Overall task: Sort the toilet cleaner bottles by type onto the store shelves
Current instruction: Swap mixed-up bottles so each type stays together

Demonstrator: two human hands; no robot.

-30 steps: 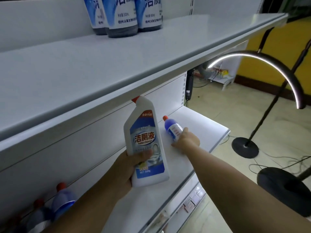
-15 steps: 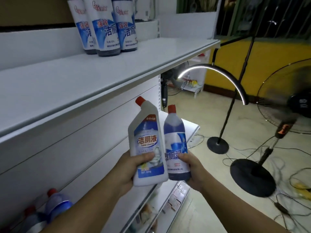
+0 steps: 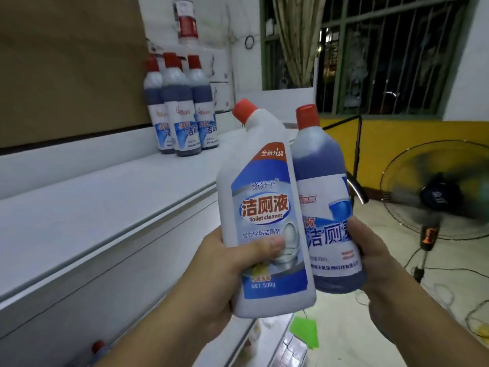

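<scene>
My left hand (image 3: 227, 271) grips a white angled-neck toilet cleaner bottle (image 3: 262, 207) with a red cap and blue label, held upright. Beside it, touching, my right hand (image 3: 370, 258) holds a clear bottle of dark blue cleaner (image 3: 321, 192), also red-capped and upright. Both are raised in front of the white top shelf (image 3: 92, 205). At the back of that shelf stands a tight group of several matching dark blue bottles (image 3: 182, 112).
A red cap (image 3: 97, 347) of another bottle peeks out on the lower shelf at bottom left. A standing fan (image 3: 436, 192) and cables are on the floor to the right. A green item (image 3: 304, 331) lies low by the shelf base.
My right hand picked the blue bottle off the lower shelf and brought it up beside the white one. Both bottles have risen to top-shelf height and my view has tilted up.
</scene>
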